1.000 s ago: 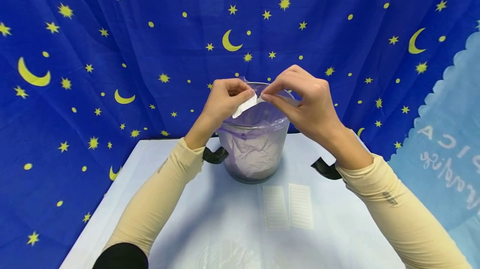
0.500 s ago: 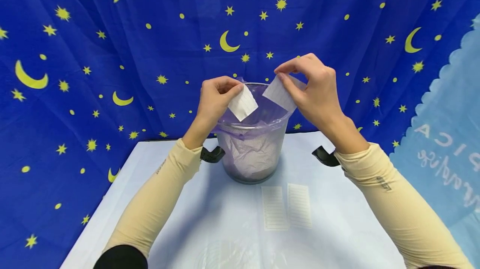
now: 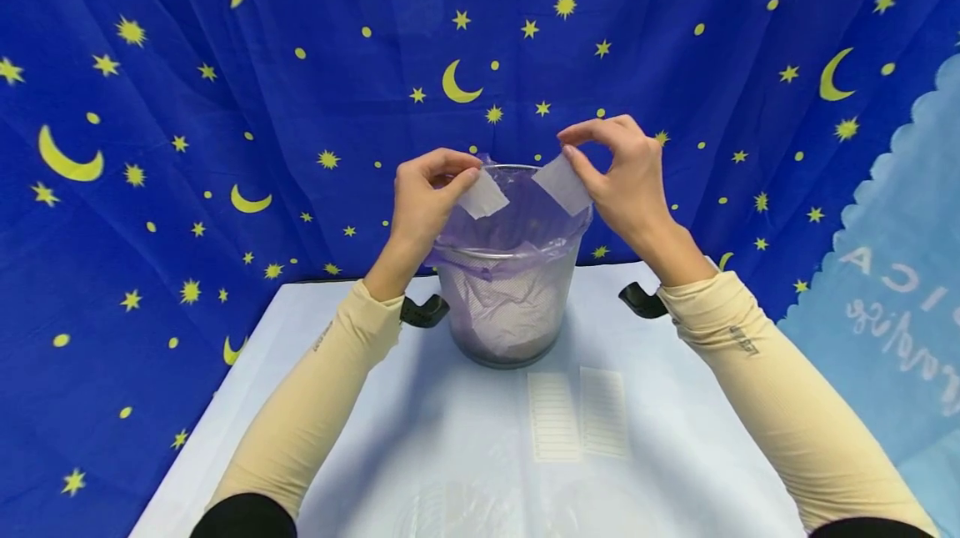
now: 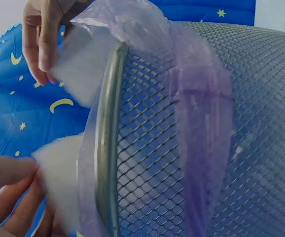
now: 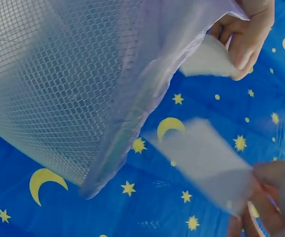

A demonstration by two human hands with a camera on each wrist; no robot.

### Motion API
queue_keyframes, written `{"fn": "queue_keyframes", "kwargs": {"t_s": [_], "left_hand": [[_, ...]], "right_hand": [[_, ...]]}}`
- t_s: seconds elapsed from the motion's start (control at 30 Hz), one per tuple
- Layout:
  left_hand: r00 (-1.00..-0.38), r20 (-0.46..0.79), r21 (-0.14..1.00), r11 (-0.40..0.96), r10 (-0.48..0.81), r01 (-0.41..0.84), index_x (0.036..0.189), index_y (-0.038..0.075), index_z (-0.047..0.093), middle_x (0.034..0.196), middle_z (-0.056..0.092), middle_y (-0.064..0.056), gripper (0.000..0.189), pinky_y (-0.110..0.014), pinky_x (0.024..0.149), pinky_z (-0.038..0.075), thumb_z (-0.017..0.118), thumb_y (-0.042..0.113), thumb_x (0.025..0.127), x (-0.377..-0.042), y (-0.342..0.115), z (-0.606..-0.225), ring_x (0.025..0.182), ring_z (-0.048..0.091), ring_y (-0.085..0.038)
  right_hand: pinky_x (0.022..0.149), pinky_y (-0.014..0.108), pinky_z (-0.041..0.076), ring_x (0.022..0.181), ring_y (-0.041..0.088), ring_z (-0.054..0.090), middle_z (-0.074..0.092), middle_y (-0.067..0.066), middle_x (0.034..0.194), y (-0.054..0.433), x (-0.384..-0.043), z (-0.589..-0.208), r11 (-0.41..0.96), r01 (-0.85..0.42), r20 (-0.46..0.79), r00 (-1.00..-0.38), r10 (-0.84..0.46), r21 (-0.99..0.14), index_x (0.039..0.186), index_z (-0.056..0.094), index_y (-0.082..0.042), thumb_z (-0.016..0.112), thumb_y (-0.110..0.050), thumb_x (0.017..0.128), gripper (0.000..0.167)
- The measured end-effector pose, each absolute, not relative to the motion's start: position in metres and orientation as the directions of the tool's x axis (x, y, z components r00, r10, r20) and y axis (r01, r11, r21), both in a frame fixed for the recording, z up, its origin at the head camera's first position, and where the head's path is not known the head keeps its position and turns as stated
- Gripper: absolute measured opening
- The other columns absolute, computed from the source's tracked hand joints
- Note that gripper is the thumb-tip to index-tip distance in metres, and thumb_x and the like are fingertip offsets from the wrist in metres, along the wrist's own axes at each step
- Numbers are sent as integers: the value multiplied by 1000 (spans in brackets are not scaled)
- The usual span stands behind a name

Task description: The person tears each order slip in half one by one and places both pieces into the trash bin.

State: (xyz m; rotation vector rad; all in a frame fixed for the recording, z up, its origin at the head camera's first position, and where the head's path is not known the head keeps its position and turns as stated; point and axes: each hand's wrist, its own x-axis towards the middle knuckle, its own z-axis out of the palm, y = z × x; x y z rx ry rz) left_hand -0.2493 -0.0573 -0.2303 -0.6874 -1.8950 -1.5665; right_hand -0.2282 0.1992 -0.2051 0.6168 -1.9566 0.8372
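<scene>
My left hand (image 3: 425, 196) pinches a torn piece of white paper (image 3: 483, 195) between thumb and fingertips, over the left side of the wastebasket's mouth. A second paper piece (image 3: 564, 184) is pinched by my right hand (image 3: 630, 175) above the opposite side. Beneath both is a round metal-mesh wastebasket (image 3: 510, 313), standing upright and lined with a thin purple trash bag (image 3: 517, 258) folded over its rim. The right wrist view shows the right-hand piece (image 5: 206, 165) hanging outside the bag's edge, blurred. Bag and mesh partly cover the left-hand piece (image 4: 61, 173) in the left wrist view.
Two lined paper slips (image 3: 553, 417) lie side by side on the white table (image 3: 360, 455), in front of the wastebasket. A blue curtain (image 3: 337, 87) with moons and stars hangs behind. A light-blue lettered cloth (image 3: 907, 271) is at the right.
My hands, close together with white paper between their fingers a second ago, have moved apart, each now with a separate piece. Over the last half second they shift only slightly.
</scene>
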Motion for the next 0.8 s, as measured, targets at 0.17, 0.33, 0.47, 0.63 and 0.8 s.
{"fn": "queue_keyframes", "kwargs": {"t_s": [0.17,0.33,0.47,0.63,0.8], "left_hand": [[-672,740,665,153,-2,731,101,-1,81,99,79,-19,9,-24,77,52,78,3,93,-251,-61,-233,85,72,-14],[-693,720,685,164,-6,710,100,1,81,97,80,-17,8,-25,77,54,77,4,95,-250,-68,-236,85,73,-21],[-720,694,706,198,-7,680,100,2,81,98,80,-16,8,-26,79,55,76,7,96,-253,-80,-240,89,74,-26],[-741,670,728,230,-37,646,102,4,82,98,80,-14,11,-23,76,51,76,13,98,-255,-98,-249,89,73,-23],[-745,663,735,254,-73,628,102,2,82,95,81,-12,13,-22,75,50,76,14,98,-257,-116,-256,88,74,-16]], "right_hand": [[96,42,51,109,28,67,81,7,111,205,-229,-212,682,-646,828,-551,-107,-342,115,80,-9,76,-9,94,21],[99,44,52,111,29,66,80,9,113,213,-226,-220,703,-619,812,-574,-101,-351,117,78,-7,74,-11,96,21],[99,46,52,112,30,66,79,11,115,224,-226,-228,718,-592,797,-598,-84,-368,118,78,-5,73,-10,97,22],[99,50,52,114,33,65,78,13,115,239,-225,-242,736,-556,776,-627,-66,-386,121,76,-5,76,-15,97,27],[99,51,51,114,33,64,78,13,117,254,-222,-254,753,-516,749,-660,-45,-409,125,74,-5,78,-20,96,32]]}}
